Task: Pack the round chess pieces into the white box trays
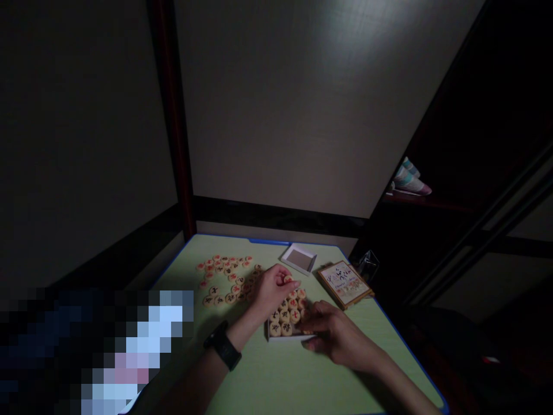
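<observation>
My left hand (270,291), with a black watch on the wrist, pinches a round wooden Chinese chess piece (288,279) above the far side of a shallow white box (290,339). Rows of pieces with black and red characters, such as one black piece (275,328), lie flat inside that box. My right hand (334,333) is closed over the box's near right corner, fingers inside and thumb outside the front wall. Those fingers partly cover the pieces in that corner. Left of the box, many loose pieces (231,276) are spread on the table, some hidden behind my left hand.
Behind the box lies an open white lid or tray (299,259). A flat case with a printed cover (344,282) sits at the table's right edge. The light green table (268,380) has a blue rim and stands against a wall panel (280,115). Striped slippers (410,177) rest on a dark shelf.
</observation>
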Motion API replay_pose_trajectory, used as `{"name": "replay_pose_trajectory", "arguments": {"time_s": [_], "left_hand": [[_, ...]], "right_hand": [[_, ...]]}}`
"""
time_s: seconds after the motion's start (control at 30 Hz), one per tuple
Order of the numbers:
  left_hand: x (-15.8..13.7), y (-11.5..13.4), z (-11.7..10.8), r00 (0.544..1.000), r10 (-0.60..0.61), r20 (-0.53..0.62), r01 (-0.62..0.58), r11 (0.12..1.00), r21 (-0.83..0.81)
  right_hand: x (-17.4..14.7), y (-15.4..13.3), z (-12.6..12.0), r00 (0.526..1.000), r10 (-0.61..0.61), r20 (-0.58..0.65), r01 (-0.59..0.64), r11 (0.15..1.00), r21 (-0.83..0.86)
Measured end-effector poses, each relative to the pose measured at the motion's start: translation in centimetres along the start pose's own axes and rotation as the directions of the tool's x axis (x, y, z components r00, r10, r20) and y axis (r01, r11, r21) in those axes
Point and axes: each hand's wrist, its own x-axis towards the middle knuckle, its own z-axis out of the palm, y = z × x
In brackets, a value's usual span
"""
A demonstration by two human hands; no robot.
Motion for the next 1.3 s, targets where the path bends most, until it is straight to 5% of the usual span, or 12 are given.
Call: {"name": "replay_pose_trajectory", "arguments": {"time_s": [0.27,0.43,0.53,0.8,0.93,1.07,1.3], "left_hand": [[-0.2,0.2,0.1,0.996,-0.046,0.078,0.056,0.990,-0.133],[-0.3,0.4,0.2,0.979,-0.129,0.155,0.167,0.948,-0.270],[-0.4,0.6,0.1,0.973,-0.146,0.181,0.196,0.932,-0.304],[-0.8,2.4,-1.0,0.938,-0.125,0.325,0.207,0.950,-0.233],[-0.5,2.9,-1.6,0.965,-0.169,0.199,0.203,0.966,-0.161],[0.0,2.4,-1.5,0.990,-0.127,0.063,0.134,0.983,-0.127],[0.1,1.8,-0.8,0.987,-0.105,0.122,0.118,0.988,-0.103]], "right_hand": [[-0.3,0.2,-0.5,0.999,0.038,-0.039,-0.035,0.997,0.064],[0.9,0.8,-0.5,0.911,0.022,-0.411,-0.025,1.000,-0.003],[2.3,0.8,0.3,0.861,-0.093,-0.501,0.023,0.989,-0.145],[2.9,0.5,1.1,0.852,-0.160,-0.498,0.073,0.979,-0.189],[1.0,0.4,0.9,0.902,-0.059,-0.427,0.041,0.998,-0.050],[-0.5,0.5,1.6,0.930,-0.097,-0.354,0.080,0.995,-0.063],[-1.0,0.5,1.6,0.952,-0.128,-0.278,0.088,0.984,-0.152]]}}
